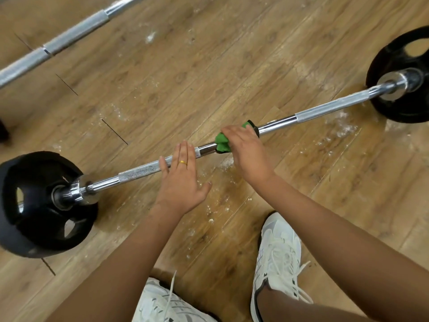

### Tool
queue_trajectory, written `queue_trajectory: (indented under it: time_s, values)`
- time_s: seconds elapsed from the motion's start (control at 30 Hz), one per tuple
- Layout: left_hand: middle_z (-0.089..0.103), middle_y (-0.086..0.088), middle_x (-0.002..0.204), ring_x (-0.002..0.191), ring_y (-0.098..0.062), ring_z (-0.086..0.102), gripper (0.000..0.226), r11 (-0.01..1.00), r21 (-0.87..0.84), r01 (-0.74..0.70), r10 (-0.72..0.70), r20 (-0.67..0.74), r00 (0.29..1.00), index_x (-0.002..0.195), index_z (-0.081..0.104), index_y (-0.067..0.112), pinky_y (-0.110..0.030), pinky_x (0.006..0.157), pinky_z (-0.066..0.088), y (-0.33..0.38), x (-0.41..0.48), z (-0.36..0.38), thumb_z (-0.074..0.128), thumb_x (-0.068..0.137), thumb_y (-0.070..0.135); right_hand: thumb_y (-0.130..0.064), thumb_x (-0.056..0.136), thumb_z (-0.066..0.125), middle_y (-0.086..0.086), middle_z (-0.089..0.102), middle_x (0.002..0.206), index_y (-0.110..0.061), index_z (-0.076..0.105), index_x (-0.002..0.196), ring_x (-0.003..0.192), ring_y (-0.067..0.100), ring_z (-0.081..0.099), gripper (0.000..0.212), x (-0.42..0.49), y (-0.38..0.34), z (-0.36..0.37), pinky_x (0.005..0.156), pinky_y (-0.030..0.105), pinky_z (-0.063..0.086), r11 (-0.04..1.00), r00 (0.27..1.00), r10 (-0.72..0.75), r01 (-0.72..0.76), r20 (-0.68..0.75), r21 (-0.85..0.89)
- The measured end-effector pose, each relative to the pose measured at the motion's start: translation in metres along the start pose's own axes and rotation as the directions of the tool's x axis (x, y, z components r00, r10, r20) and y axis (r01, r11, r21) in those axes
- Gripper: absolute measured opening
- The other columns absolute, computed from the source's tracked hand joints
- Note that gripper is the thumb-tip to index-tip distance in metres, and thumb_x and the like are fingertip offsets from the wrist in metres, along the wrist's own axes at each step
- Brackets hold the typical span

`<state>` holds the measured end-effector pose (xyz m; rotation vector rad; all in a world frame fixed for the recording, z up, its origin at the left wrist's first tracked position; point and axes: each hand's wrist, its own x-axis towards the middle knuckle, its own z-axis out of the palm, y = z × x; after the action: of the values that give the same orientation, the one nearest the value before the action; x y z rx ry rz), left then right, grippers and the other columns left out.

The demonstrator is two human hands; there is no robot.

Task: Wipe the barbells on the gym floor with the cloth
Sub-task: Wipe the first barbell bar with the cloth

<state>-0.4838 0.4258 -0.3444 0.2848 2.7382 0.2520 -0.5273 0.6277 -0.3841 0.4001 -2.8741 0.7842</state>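
A chrome barbell (pixel 313 112) lies slantwise across the wooden floor, a black plate (pixel 34 205) on its left end and another black plate (pixel 404 75) on its right end. My right hand (pixel 248 149) grips a green cloth (pixel 221 141) wrapped round the middle of the bar. My left hand (pixel 183 177) lies flat with straight fingers on the knurled part just left of the cloth. A second bare barbell (pixel 69 34) lies at the top left.
White dusty specks are scattered on the wooden floor (pixel 209 66) around the bar. My two white trainers (pixel 276 259) stand close below the bar. A dark object (pixel 3 131) shows at the left edge.
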Motion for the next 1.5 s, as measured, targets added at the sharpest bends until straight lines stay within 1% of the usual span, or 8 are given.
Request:
queue_trajectory:
  time_s: [0.43,0.53,0.7,0.8,0.97,1.13,1.3,1.5]
  values:
    - [-0.024,-0.006,0.166,0.153,-0.020,-0.020,0.101,1.000,0.012,0.015,-0.015,-0.031,0.999,0.159,-0.014,0.009,-0.056,0.119,-0.012,-0.009,0.022,-0.005,0.045,0.095,0.061,0.001,0.094,0.055,0.007,0.062,0.136,-0.010,0.056,0.137,0.127,0.026,0.055,0.044,0.026,0.024,-0.012,0.113,0.040,0.033,0.986,0.979,-0.151,0.160,0.134,-0.056]
    - [-0.024,-0.006,0.166,0.153,-0.020,-0.020,0.101,1.000,0.016,0.011,-0.011,-0.034,0.999,0.159,-0.013,0.009,-0.058,0.121,-0.009,-0.011,0.025,-0.006,0.046,0.095,0.060,-0.007,0.099,0.049,0.006,0.066,0.126,-0.013,0.058,0.134,0.116,0.029,0.057,0.037,0.038,0.041,-0.024,0.099,0.042,0.044,0.997,0.996,0.018,-0.012,0.086,-0.070]
    - [-0.020,-0.008,0.167,0.154,-0.021,-0.016,0.101,1.000,0.025,0.017,-0.016,-0.064,0.998,0.159,-0.010,0.008,-0.059,0.119,-0.010,-0.010,0.031,-0.007,0.047,0.095,0.060,0.001,0.097,0.051,0.010,0.062,0.136,-0.007,0.057,0.137,0.130,0.029,0.053,0.041,0.023,0.016,-0.008,0.120,0.047,0.028,1.000,0.998,-0.008,0.010,0.065,-0.024]
    - [-0.019,-0.007,0.167,0.154,-0.021,-0.016,0.101,1.000,0.018,0.024,-0.023,-0.052,0.998,0.160,-0.009,0.008,-0.058,0.119,-0.009,-0.012,0.032,-0.008,0.048,0.094,0.060,0.004,0.096,0.053,0.012,0.060,0.138,-0.005,0.054,0.140,0.133,0.031,0.051,0.045,0.026,0.020,-0.009,0.121,0.046,0.027,0.998,0.992,-0.065,0.065,0.104,-0.001]
    - [-0.018,-0.006,0.167,0.154,-0.021,-0.015,0.100,0.999,0.025,0.039,-0.037,-0.060,0.997,0.159,-0.011,0.008,-0.057,0.120,-0.012,-0.009,0.030,-0.006,0.043,0.094,0.062,0.002,0.093,0.053,0.011,0.069,0.121,-0.007,0.062,0.129,0.115,0.031,0.061,0.039,0.037,0.018,-0.009,0.117,0.049,0.030,0.991,0.991,0.133,-0.133,-0.003,-0.005]
    - [-0.016,-0.007,0.168,0.155,-0.021,-0.015,0.102,0.999,0.015,0.048,-0.047,-0.047,0.998,0.159,-0.010,0.008,-0.057,0.120,-0.010,-0.004,0.023,-0.003,0.043,0.094,0.064,0.004,0.091,0.059,0.007,0.062,0.136,-0.011,0.060,0.134,0.130,0.028,0.054,0.046,0.021,0.009,-0.005,0.119,0.045,0.026,0.992,0.988,-0.119,0.122,0.094,-0.027]
    - [-0.018,-0.009,0.167,0.154,-0.023,-0.017,0.103,0.998,0.042,0.043,-0.041,-0.030,0.999,0.158,-0.014,0.006,-0.058,0.120,-0.009,0.005,0.009,0.000,0.042,0.094,0.063,0.008,0.090,0.055,0.009,0.062,0.135,-0.010,0.061,0.133,0.132,0.028,0.053,0.047,0.009,0.015,-0.020,0.123,0.048,0.023,0.993,0.994,0.112,-0.112,-0.004,-0.031]
    - [-0.019,-0.018,0.165,0.153,-0.032,-0.018,0.099,0.994,0.105,0.040,-0.036,-0.036,0.999,0.156,-0.016,0.002,-0.051,0.122,-0.011,0.021,-0.012,0.007,0.036,0.097,0.061,0.010,0.082,0.061,0.008,0.060,0.139,-0.012,0.058,0.136,0.133,0.028,0.053,0.058,-0.015,0.030,-0.023,0.120,0.044,0.026,0.997,0.992,-0.054,0.059,0.114,-0.040]
